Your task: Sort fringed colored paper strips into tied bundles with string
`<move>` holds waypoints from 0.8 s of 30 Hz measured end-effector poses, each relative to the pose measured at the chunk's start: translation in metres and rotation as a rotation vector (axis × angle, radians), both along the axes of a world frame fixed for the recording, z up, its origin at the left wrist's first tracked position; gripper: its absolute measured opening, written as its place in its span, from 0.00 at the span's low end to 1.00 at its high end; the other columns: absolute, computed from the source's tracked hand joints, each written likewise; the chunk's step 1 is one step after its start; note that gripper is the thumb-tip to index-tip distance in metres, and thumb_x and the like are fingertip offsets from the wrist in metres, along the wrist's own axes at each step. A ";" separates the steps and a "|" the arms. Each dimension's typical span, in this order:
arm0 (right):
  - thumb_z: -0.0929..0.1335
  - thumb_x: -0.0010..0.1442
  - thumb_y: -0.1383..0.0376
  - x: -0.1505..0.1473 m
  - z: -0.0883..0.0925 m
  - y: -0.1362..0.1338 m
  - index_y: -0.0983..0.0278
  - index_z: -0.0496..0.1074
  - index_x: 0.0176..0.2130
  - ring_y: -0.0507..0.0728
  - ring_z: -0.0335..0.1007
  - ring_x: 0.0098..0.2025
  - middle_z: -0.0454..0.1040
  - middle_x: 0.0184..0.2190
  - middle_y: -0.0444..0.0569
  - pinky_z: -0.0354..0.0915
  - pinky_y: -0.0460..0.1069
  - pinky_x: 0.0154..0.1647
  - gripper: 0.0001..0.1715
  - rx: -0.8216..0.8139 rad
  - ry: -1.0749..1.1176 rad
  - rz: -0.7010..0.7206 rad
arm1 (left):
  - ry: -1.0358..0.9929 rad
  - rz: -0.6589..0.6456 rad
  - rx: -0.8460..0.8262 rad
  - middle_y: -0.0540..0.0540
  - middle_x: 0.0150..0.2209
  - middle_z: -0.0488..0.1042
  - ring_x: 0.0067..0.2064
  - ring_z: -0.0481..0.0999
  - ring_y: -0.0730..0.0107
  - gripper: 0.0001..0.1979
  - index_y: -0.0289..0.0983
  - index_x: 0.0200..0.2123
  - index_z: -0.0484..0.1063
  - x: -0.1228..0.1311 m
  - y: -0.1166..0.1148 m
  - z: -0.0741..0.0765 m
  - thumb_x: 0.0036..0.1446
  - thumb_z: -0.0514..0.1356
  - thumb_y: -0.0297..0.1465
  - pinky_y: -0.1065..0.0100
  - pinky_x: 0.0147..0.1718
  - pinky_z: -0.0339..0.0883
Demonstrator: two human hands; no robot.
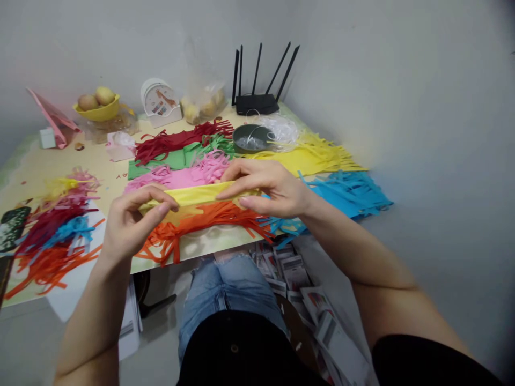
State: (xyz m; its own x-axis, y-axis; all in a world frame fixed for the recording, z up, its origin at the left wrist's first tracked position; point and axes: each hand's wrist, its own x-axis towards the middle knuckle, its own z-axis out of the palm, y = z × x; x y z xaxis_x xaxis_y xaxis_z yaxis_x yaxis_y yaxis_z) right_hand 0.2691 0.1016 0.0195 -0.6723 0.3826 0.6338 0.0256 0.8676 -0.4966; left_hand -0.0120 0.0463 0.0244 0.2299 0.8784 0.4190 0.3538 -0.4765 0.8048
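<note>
Between my two hands a folded strip of yellow tissue paper (pixel 195 194) stretches level above the table's front edge. My left hand (pixel 134 217) pinches its left end between thumb and fingers. Toward the right end, my right hand (pixel 267 187) is closed on the strip, its index finger lying along the paper. Orange fringed paper (pixel 209 220) lies just below and behind the strip. Beyond it are pink fringed paper (pixel 189 175), green paper (pixel 173 160) and dark red fringed paper (pixel 181 139). Yellow fringed paper (pixel 298 160) and blue fringed paper (pixel 346 193) spread to the right.
A dark bowl (pixel 251 138) and a coil of white string (pixel 284 130) sit behind the papers. At the back stand a black router (pixel 257 103) and a yellow fruit bowl (pixel 98 111). Finished-looking multicoloured tassels (pixel 60 230) lie left. Packets (pixel 301 279) fill the floor below.
</note>
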 end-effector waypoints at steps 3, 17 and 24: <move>0.68 0.67 0.56 -0.006 0.003 -0.001 0.65 0.77 0.37 0.51 0.70 0.37 0.75 0.35 0.48 0.66 0.47 0.41 0.15 -0.157 0.038 -0.092 | 0.132 0.090 0.097 0.49 0.30 0.77 0.30 0.74 0.70 0.06 0.38 0.28 0.74 0.009 -0.002 0.000 0.56 0.67 0.30 0.68 0.33 0.66; 0.69 0.63 0.64 -0.013 0.009 -0.011 0.67 0.80 0.36 0.48 0.68 0.25 0.79 0.26 0.44 0.59 0.44 0.30 0.10 -0.397 -0.087 -0.248 | 0.135 0.109 -0.064 0.47 0.28 0.80 0.27 0.77 0.70 0.08 0.36 0.30 0.78 0.013 -0.003 0.000 0.58 0.65 0.35 0.71 0.29 0.71; 0.69 0.63 0.65 -0.012 -0.002 -0.011 0.63 0.83 0.44 0.51 0.77 0.32 0.82 0.31 0.47 0.71 0.45 0.36 0.13 -0.500 0.171 -0.117 | -0.440 0.040 -0.281 0.46 0.26 0.80 0.26 0.81 0.66 0.10 0.36 0.38 0.81 0.021 -0.005 -0.005 0.53 0.69 0.33 0.66 0.30 0.79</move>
